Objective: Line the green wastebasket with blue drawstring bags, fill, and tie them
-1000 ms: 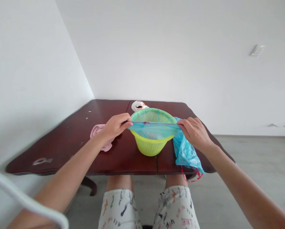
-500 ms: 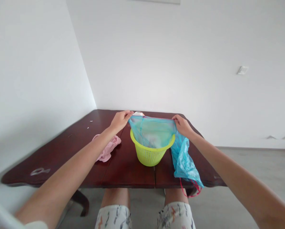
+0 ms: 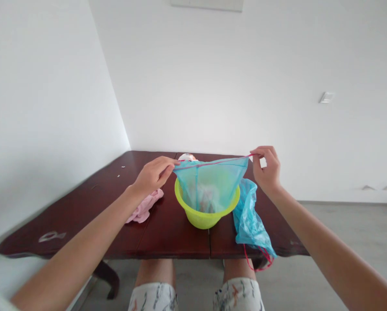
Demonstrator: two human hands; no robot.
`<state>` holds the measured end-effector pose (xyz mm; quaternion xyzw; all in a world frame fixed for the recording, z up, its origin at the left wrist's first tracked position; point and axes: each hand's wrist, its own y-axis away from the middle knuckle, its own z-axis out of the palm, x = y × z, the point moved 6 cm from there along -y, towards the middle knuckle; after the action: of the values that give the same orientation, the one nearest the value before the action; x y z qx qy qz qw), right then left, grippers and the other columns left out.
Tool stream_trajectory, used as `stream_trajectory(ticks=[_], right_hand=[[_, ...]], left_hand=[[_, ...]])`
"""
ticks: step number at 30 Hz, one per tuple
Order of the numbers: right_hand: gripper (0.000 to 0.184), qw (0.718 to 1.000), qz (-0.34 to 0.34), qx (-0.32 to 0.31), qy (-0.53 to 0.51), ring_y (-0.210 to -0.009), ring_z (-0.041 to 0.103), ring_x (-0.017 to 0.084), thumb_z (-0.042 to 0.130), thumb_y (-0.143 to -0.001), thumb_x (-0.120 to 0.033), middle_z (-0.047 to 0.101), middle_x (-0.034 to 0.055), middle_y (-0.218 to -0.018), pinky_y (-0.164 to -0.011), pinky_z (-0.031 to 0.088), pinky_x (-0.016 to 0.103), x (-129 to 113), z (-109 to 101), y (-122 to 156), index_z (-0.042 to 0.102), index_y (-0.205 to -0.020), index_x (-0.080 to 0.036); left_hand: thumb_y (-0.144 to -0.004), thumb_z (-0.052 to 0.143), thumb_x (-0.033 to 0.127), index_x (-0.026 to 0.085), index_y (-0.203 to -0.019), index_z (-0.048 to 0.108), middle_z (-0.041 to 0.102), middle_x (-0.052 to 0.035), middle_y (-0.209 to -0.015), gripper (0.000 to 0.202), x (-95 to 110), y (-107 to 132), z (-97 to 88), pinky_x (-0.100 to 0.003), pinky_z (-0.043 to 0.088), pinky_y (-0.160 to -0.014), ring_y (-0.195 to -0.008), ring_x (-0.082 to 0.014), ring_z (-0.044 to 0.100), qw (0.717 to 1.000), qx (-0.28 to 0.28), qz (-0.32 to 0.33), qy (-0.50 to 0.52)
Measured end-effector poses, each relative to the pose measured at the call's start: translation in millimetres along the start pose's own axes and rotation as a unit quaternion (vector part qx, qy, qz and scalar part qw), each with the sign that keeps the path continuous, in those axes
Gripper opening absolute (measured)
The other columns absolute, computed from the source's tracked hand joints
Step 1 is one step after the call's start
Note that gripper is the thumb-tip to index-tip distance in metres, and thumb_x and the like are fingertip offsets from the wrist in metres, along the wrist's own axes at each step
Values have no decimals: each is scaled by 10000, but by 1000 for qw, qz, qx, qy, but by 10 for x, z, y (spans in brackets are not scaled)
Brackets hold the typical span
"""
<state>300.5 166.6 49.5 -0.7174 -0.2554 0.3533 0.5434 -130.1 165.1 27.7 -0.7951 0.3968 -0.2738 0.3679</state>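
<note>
A translucent blue drawstring garbage bag (image 3: 213, 183) stands partly inside a yellow-green plastic basket (image 3: 204, 219), its top edge stretched between my hands above the rim. At the bag's left top corner, my left hand (image 3: 155, 172) pinches the edge between thumb and fingers. My right hand (image 3: 267, 166) is closed on the red drawstring (image 3: 252, 154), pulled out past the bag's right corner. Something pale shows blurred through the bag; I cannot make out what it is.
Right of the basket lies a second crumpled blue bag (image 3: 249, 216), its red string hanging over the table's front edge. A pink cloth (image 3: 145, 208) is on the left. Behind the basket sits a white item (image 3: 187, 157). The dark red table (image 3: 83, 207) meets white walls.
My right hand has moved up and right, drawing the red string out of the bag's corner. My left hand has shifted slightly left and down. The basket tilts a little more toward me.
</note>
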Motion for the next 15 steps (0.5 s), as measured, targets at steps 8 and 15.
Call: stream_trajectory(ticks=[8,15], right_hand=[[165,975,200,-88,-39,-810,690,214,629,-1108,-318,768,78,-1105,-692,558,342,151,236,527,769,-1146,-239],[340,926,351,-81,-115,-834,742,268,756,-996,-603,804,79,-972,-677,615,370,682,525,804,729,-1069,-271]], left_hand=[[-1234,541,526,248,-989,851,901,-53,-1001,483,44,79,313,-360,637,-911,-954,-251,858,982,-102,-136,78],[-1076,752,654,244,-1147,787,892,-106,-1147,418,-541,-203,791,-360,652,-853,-1035,-312,850,920,-95,-347,155]])
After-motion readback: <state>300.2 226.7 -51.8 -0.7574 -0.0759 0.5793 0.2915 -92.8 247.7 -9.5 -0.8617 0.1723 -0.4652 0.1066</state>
